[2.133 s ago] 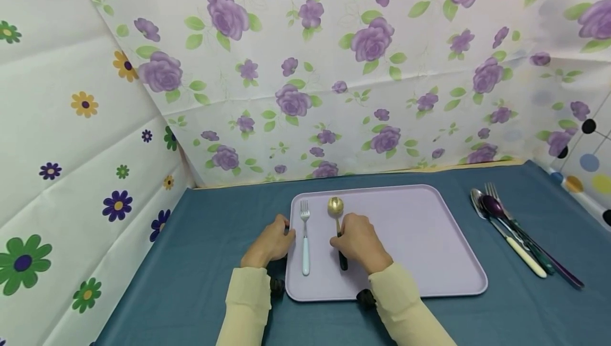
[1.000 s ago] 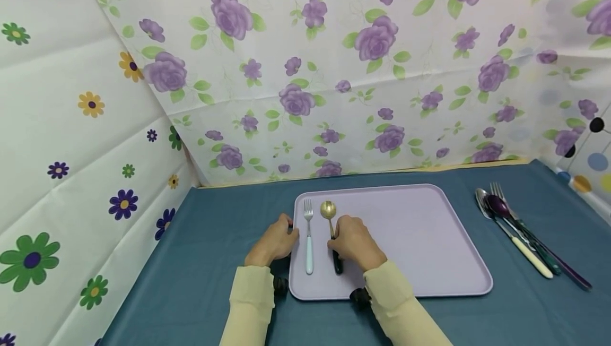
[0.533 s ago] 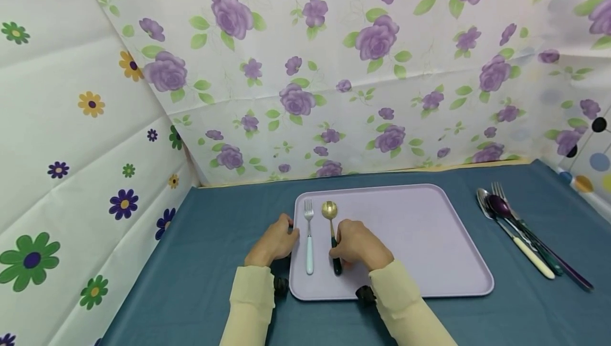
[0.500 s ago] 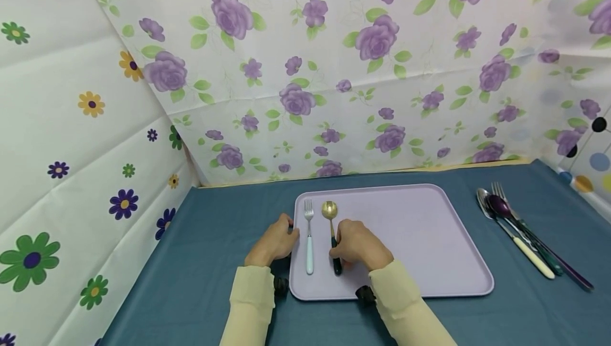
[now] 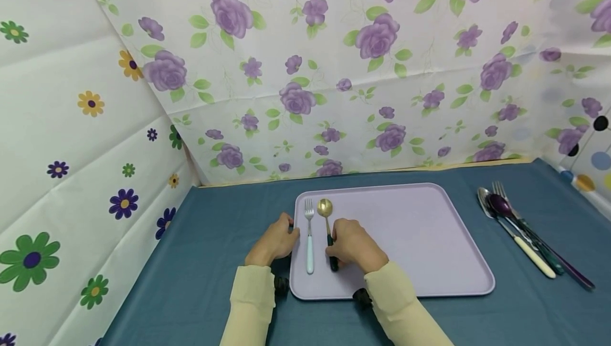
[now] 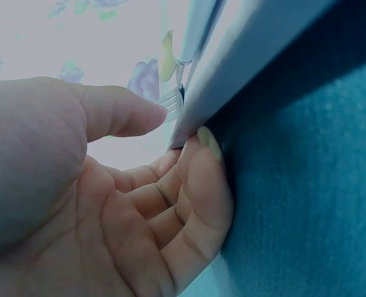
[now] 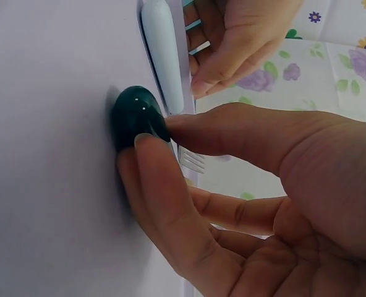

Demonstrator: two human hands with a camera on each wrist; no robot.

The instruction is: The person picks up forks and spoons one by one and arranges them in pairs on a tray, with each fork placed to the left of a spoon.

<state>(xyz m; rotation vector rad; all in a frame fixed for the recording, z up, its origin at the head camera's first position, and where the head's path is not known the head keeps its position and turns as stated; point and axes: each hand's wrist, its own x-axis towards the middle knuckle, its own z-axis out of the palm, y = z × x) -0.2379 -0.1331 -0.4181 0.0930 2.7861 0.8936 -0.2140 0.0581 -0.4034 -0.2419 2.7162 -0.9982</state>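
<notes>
A lilac tray (image 5: 396, 240) lies on the table, with a fork (image 5: 310, 234) with a pale blue handle along its left side. Just right of the fork, roughly alongside it, lies a gold-bowled spoon (image 5: 325, 208) with a dark handle. My right hand (image 5: 355, 242) pinches that handle between thumb and fingers. In the right wrist view the rounded end of the spoon (image 7: 136, 114) looks dark green, low over the tray. My left hand (image 5: 274, 240) holds the tray's left rim. In the left wrist view its curled fingers (image 6: 201, 185) touch the tray edge, the thumb above.
Right of the tray, a bunch of spoons and forks (image 5: 517, 229) lies on the blue tablecloth (image 5: 215, 245), their handles cream, green and purple. Flowered sheets (image 5: 296, 70) stand up behind and at the sides. A dark wrist camera (image 5: 363, 298) sits near the tray's front rim.
The spoon has slid left toward the fork, moved by my right hand, which shifted its grip along the handle. My left hand has stayed at the tray rim. The view has shifted slightly.
</notes>
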